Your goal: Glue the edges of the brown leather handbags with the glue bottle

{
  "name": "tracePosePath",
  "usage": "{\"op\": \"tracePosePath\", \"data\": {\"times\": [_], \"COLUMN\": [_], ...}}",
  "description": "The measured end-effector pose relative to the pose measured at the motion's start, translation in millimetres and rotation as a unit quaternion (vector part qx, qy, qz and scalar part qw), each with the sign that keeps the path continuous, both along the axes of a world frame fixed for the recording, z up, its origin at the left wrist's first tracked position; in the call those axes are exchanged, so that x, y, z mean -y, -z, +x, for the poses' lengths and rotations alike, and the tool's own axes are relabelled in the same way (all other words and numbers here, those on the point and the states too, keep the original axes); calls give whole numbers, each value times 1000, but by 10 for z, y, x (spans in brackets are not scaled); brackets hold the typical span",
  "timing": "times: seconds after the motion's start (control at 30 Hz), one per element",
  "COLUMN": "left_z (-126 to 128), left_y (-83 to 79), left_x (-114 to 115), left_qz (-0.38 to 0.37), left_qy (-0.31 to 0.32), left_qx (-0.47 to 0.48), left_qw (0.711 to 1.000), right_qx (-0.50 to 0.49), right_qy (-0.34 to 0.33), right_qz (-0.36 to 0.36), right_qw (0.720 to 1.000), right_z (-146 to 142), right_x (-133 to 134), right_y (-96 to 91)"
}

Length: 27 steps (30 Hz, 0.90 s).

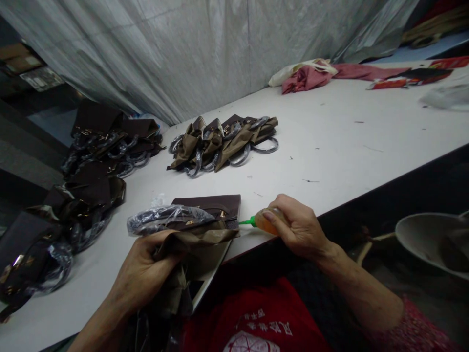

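A dark brown handbag (pixel 205 201) lies at the table's near edge, its handle (pixel 166 217) wrapped in clear plastic. My left hand (pixel 146 264) grips the bag's olive-brown lining (pixel 200 239), which is folded outward; some of its fingers are hidden beneath the cloth. In my right hand (pixel 298 222) is a squeeze bottle (pixel 269 220) of amber liquid, fingers wrapped round it. Its green nozzle (pixel 247 221) points left, with the thin tip at the right edge of the bag. Whether the tip touches the bag, I cannot tell.
Several similar bags (pixel 227 142) with linings pulled out lie farther back on the white table (pixel 330 156). More dark bags (pixel 98 132) are piled at the left. Pink cloth (pixel 308 78) lies at the far right, before a grey plastic curtain (pixel 205 54). A pale bowl-shaped object (pixel 421 234) is off the table's near edge.
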<state>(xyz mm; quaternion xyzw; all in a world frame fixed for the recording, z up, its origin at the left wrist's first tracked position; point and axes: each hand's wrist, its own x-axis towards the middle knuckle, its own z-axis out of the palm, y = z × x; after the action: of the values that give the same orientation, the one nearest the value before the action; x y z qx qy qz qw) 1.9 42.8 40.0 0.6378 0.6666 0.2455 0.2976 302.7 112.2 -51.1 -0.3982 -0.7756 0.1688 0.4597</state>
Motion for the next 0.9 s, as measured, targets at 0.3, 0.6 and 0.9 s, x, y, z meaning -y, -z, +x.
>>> {"op": "tracePosePath", "data": {"times": [0.3, 0.6, 0.9], "left_z": [22, 47, 30], "left_y": [12, 45, 88], "left_x": [20, 17, 31], "left_qz": [-5, -3, -2], "left_qy": [-5, -3, -10], "left_qx": [-12, -1, -11], "left_qw": [1000, 1000, 1000], "right_qx": [-52, -47, -44], "right_qy": [0, 8, -9], "right_qz": [-89, -70, -82], "right_qw": [995, 996, 996], "right_z": [11, 6, 19], "right_x": [51, 70, 62], "right_y": [-95, -78, -115]}}
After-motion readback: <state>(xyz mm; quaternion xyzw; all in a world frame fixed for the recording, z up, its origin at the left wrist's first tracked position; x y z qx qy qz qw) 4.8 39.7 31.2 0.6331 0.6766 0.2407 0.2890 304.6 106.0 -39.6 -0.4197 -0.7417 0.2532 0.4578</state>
